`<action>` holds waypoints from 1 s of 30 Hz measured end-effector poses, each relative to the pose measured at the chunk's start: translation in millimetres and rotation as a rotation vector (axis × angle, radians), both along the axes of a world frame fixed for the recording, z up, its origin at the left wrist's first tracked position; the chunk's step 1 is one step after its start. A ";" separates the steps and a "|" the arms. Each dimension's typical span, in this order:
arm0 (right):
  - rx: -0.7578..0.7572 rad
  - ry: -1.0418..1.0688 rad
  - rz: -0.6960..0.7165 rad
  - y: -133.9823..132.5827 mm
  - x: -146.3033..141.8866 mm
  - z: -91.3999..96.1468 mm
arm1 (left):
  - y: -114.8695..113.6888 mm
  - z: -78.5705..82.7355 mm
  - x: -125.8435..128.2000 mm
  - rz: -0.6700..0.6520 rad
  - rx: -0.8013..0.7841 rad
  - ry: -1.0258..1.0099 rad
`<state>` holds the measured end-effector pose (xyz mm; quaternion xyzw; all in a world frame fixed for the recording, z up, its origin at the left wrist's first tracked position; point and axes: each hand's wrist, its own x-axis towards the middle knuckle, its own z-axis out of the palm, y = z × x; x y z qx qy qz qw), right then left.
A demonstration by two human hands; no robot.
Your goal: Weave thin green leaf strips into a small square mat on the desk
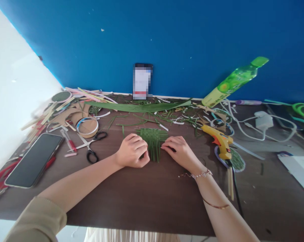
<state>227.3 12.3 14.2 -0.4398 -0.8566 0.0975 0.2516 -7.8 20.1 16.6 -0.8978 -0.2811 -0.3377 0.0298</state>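
Note:
A small mat woven from green leaf strips [152, 137] lies flat on the dark table between my hands. Loose strip ends stick out at its right side and toward me. My left hand [134, 150] is closed at the mat's left edge, with fingers curled in; it covers the strip ends there, and what it grips is hidden. At the right edge, my right hand [178, 151] is closed in a pinch, thumb and fingertips together beside the strips. Anything between those fingertips is too small to make out.
Black-handled scissors [92, 151], a tape roll [87, 127] and a phone [35, 159] lie left. Behind are a long leaf [139, 107], scraps and a phone [142, 82] against the blue wall. A yellow glue gun [218, 139], leaning bottle [234, 82] and white charger [264, 120] are right.

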 end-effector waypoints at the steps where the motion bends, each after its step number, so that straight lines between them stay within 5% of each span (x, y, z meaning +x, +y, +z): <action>1: 0.001 -0.002 0.001 0.1 0.1 0.0 | 0.2 1.1 0.2 0.026 -0.010 -0.030; 6: 0.013 -0.013 0.010 0.0 0.2 0.7 | 0.9 4.6 0.3 0.073 -0.038 -0.104; 16: 0.054 -0.059 0.022 -3.2 -3.7 2.2 | 2.0 3.3 0.0 -0.164 -0.078 0.015; 22: -0.001 -0.007 -0.014 -2.6 4.5 5.3 | 2.4 1.3 -1.8 -0.040 -0.029 0.079; 30: -0.096 0.066 -0.005 -2.1 1.3 4.0 | 3.5 -1.7 -0.5 -0.032 0.007 0.191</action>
